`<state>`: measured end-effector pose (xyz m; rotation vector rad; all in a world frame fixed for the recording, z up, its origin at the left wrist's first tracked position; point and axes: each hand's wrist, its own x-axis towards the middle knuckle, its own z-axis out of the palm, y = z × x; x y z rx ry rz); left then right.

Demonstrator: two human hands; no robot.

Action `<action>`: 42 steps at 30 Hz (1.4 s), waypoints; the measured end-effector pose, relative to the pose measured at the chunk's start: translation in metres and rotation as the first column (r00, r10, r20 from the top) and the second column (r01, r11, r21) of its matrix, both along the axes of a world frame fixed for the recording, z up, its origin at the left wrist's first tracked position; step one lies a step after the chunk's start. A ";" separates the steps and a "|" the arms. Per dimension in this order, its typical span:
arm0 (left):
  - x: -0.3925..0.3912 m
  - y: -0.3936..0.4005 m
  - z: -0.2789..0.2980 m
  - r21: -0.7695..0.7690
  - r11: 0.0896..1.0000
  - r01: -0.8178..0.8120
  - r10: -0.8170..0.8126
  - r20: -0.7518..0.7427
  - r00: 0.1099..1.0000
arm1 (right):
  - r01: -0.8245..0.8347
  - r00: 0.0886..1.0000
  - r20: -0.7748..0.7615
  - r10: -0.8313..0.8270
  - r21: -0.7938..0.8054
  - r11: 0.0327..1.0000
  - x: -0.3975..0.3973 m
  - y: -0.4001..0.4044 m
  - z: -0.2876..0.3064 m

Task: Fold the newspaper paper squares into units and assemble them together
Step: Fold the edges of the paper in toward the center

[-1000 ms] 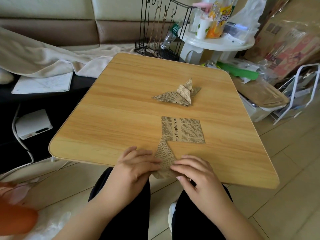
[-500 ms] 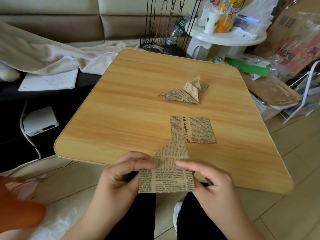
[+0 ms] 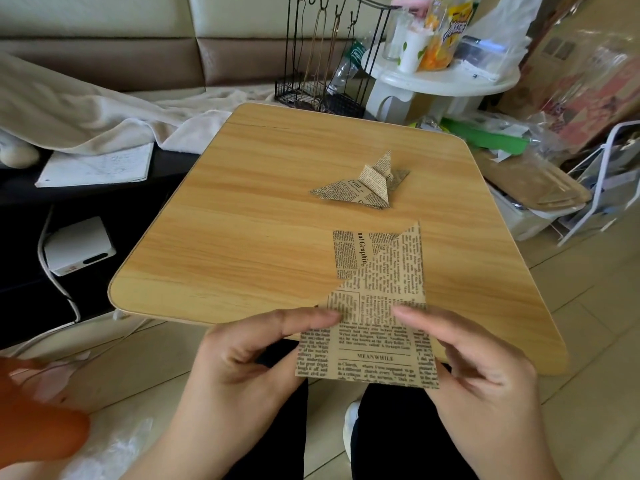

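I hold a partly unfolded newspaper-print paper (image 3: 374, 327) above the near edge of the wooden table (image 3: 242, 237). My left hand (image 3: 249, 358) pinches its left side with thumb and fingers. My right hand (image 3: 474, 368) pinches its right side. The paper's upper flap rises to a point at the right and covers part of a flat newspaper square (image 3: 349, 251) lying on the table. Farther back lie folded newspaper units (image 3: 363, 185), joined in a pointed shape.
A black wire rack (image 3: 325, 64) and a white round side table (image 3: 443, 81) with cups and bags stand beyond the table. Cluttered boxes and a white frame are at the right. A blanket, papers and a white box lie at the left.
The folded triangle that both hands pressed on the table edge has been lifted and opened out into a larger sheet; its flap now swings up toward the right.
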<state>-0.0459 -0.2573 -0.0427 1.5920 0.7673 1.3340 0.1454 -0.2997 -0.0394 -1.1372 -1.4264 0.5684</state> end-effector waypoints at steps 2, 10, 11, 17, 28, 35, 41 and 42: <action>0.000 0.000 0.003 -0.012 1.000 -0.001 0.001 0.022 1.000 | -0.025 0.996 -0.084 0.026 0.011 1.000 -0.002 -0.001 0.002; 0.000 -0.001 0.009 -0.059 0.998 0.005 -0.001 0.062 0.998 | -0.011 0.990 -0.140 0.007 -0.032 0.999 -0.008 -0.007 0.015; 0.000 -0.002 0.010 -0.053 0.999 0.004 0.000 0.061 0.998 | -0.005 0.990 -0.140 -0.001 -0.041 0.999 -0.009 -0.007 0.017; 0.005 -0.003 0.017 -0.062 0.998 -0.013 0.021 0.131 0.991 | 0.010 0.963 -0.269 -0.034 -0.091 0.996 -0.019 -0.009 0.021; 0.032 -0.012 0.026 -0.604 0.797 -0.002 0.282 0.370 0.885 | 0.130 0.715 -0.631 -0.299 -0.301 0.945 -0.038 0.004 0.024; 0.033 -0.013 0.026 -0.641 0.768 0.013 0.287 0.362 0.887 | 0.182 0.720 -0.585 -0.374 -0.361 0.915 -0.037 0.008 0.029; 0.030 -0.013 0.027 -0.625 0.778 0.060 0.228 0.371 0.900 | 0.208 0.732 -0.555 -0.395 -0.371 0.905 -0.035 0.010 0.028; 0.030 -0.013 0.027 -0.622 0.781 0.063 0.210 0.356 0.910 | 0.210 0.734 -0.554 -0.394 -0.366 0.907 -0.035 0.010 0.028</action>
